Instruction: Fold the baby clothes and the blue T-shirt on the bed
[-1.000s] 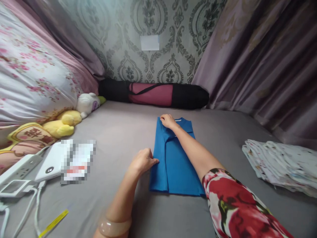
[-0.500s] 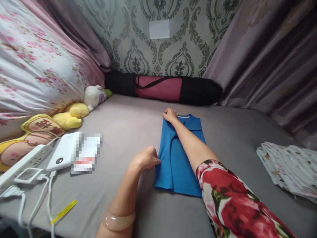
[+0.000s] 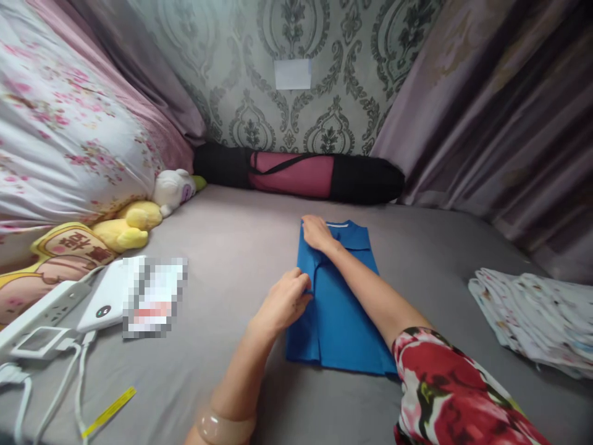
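Note:
A blue T-shirt (image 3: 347,321) lies on the bed sheet with its left side folded inward and its neckline, with a white label, at the far end. My left hand (image 3: 288,300) is over the shirt's left part, fingers curled and closed at the inner edge of the folded strip. At the far left corner, by the shoulder, my right hand (image 3: 319,233) has bent fingers closed on the cloth. The right forearm crosses above the shirt and hides part of it. My fingertips are partly hidden.
A grey sheet (image 3: 222,247) covers the bed. White folded cloths (image 3: 532,315) lie at right. A black-and-pink long bag (image 3: 291,175) rests by the wall. Plush toys (image 3: 173,190), a power strip (image 3: 50,312), a white power bank (image 3: 111,296) and cables are at left.
My left hand has moved right and slightly away, from the shirt's outer left edge onto the folded strip. My right hand stays at the far left corner. The view has shifted slightly.

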Action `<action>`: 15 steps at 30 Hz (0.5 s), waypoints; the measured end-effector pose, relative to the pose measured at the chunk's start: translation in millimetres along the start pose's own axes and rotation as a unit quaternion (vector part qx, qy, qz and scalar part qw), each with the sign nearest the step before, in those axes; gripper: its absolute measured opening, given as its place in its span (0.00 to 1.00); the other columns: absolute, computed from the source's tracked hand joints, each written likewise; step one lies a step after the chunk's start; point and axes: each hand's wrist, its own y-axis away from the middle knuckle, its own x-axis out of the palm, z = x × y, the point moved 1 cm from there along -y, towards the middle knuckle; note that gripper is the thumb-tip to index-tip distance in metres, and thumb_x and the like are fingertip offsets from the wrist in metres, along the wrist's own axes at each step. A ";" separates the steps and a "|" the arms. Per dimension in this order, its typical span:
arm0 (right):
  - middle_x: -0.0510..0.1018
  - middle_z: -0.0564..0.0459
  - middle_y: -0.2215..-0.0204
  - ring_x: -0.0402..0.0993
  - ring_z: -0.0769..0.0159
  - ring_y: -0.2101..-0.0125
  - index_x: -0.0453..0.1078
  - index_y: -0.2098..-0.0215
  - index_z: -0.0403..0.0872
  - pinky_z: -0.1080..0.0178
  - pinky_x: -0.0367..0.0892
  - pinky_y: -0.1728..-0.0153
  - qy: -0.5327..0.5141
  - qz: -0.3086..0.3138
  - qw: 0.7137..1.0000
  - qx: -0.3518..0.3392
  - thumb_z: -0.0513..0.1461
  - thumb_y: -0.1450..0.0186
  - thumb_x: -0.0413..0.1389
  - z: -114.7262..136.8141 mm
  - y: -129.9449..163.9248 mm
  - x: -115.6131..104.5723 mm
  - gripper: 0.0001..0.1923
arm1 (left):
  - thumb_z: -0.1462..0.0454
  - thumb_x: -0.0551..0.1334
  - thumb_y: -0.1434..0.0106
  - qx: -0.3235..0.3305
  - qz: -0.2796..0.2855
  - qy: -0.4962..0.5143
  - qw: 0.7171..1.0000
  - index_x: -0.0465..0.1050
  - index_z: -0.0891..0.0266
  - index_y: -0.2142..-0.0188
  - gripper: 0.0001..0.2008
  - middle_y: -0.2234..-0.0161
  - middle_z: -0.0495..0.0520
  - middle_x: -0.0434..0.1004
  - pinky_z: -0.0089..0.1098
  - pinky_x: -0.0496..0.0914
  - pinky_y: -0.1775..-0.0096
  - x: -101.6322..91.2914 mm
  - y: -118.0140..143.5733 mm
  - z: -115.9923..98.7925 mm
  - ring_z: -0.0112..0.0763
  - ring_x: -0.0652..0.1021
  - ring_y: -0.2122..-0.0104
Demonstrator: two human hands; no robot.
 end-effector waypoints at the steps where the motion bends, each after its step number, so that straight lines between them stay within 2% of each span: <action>1: 0.62 0.41 0.37 0.53 0.58 0.36 0.59 0.37 0.38 0.57 0.43 0.36 0.009 0.021 1.000 -0.017 0.39 0.29 0.38 5.9 6.2 6.1 0.26 | 0.67 0.61 0.38 0.004 0.019 -0.001 1.000 0.68 0.59 0.61 0.06 0.59 0.54 0.70 0.33 0.66 0.55 1.6 0.7 0.6 0.35 0.71 0.57; 4: 0.52 0.40 0.33 0.43 0.56 0.33 0.52 0.33 0.34 0.55 0.37 0.35 0.014 0.068 0.998 -0.009 0.46 0.28 0.38 16.9 10.9 20.3 0.31 | 0.64 0.66 0.43 -0.028 0.077 0.021 0.996 0.66 0.59 0.59 0.13 0.58 0.53 0.68 0.33 0.66 0.54 1.4 2.5 3.2 0.37 0.70 0.55; 8: 0.49 0.41 0.32 0.41 0.55 0.32 0.51 0.32 0.36 0.50 0.34 0.35 0.000 0.073 0.997 0.015 0.49 0.28 0.35 17.8 -3.8 27.6 0.34 | 0.61 0.71 0.49 -0.075 0.131 0.059 0.987 0.64 0.58 0.56 0.23 0.57 0.52 0.66 0.31 0.66 0.56 -3.3 3.2 2.9 0.36 0.69 0.56; 12: 0.51 0.42 0.32 0.41 0.56 0.32 0.52 0.33 0.40 0.47 0.34 0.35 -0.010 0.048 0.998 0.041 0.50 0.28 0.35 16.4 -15.2 29.9 0.32 | 0.60 0.73 0.53 -0.079 0.146 0.058 0.984 0.63 0.58 0.56 0.27 0.58 0.51 0.66 0.30 0.66 0.59 -4.8 3.0 0.6 0.35 0.69 0.58; 15: 0.49 0.44 0.31 0.39 0.58 0.32 0.51 0.32 0.43 0.48 0.32 0.35 -0.034 0.068 0.996 0.042 0.50 0.28 0.34 15.9 -14.9 23.4 0.32 | 0.58 0.72 0.51 -0.073 0.139 0.062 0.986 0.64 0.58 0.57 0.25 0.57 0.52 0.66 0.31 0.66 0.58 -5.8 3.2 0.7 0.36 0.69 0.57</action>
